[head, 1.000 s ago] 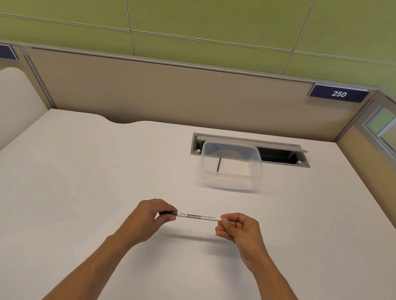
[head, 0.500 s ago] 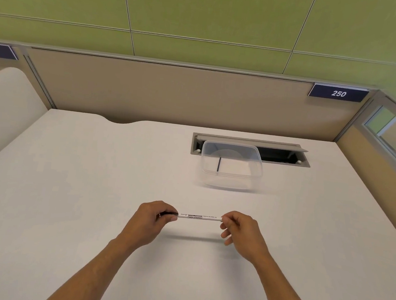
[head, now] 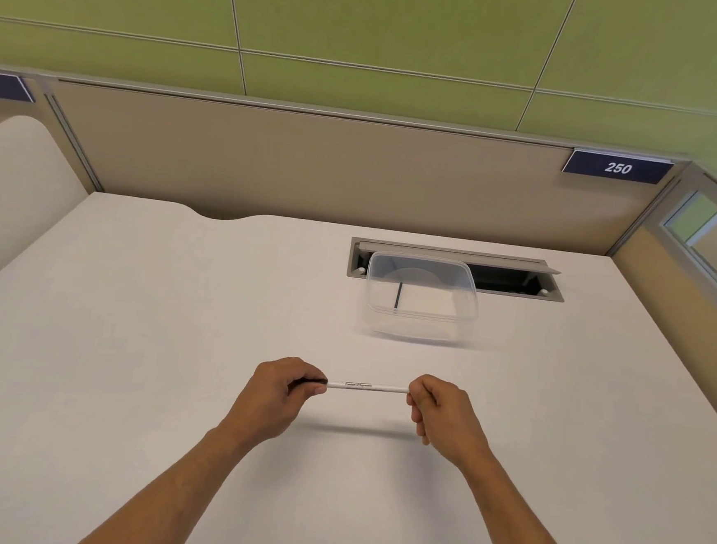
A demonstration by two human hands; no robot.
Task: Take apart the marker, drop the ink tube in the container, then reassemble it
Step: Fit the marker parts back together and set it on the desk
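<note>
Your two bare forearms reach forward over the smooth white desk [head: 128, 339], your left hand [head: 278, 398] and right hand [head: 444, 416] each pinched closed around one end of a slim white marker [head: 367, 386], held level above the surface with its shadow beneath. Its cylindrical barrel carries a line of small print, with a dark section at your left fingers. Beyond, a clear rounded-corner plastic container [head: 421, 302] holds a thin dark ink tube [head: 398, 295], beside a grey recessed cable tray [head: 519, 280].
</note>
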